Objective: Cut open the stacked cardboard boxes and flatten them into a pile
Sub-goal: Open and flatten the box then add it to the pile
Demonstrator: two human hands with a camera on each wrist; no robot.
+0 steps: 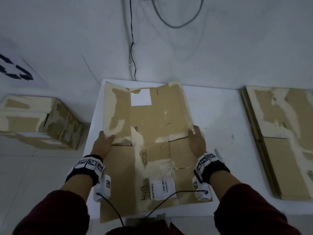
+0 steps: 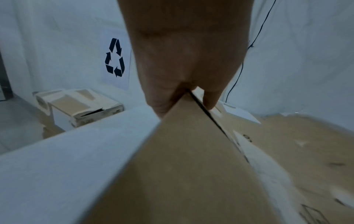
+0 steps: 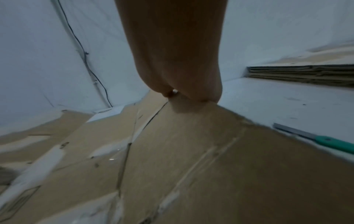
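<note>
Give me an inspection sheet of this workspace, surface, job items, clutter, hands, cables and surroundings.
Surface: white table, scuffed.
Job's things: flattened box on the table; pile of flattened boxes to the right; uncut boxes stacked on the floor, left.
Clutter: green-handled cutter beside the box.
Hands: left hand and right hand grip the box's side edges.
Cables: black cable and grey cable on the wall.
Surroundings: recycling sign on the wall, left.

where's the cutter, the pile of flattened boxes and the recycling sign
cutter (image 3: 333, 142): right wrist view, on its green handle
pile of flattened boxes (image 1: 279, 133): head view, top sheet
recycling sign (image 2: 114, 57): left wrist view, on the arrows
</note>
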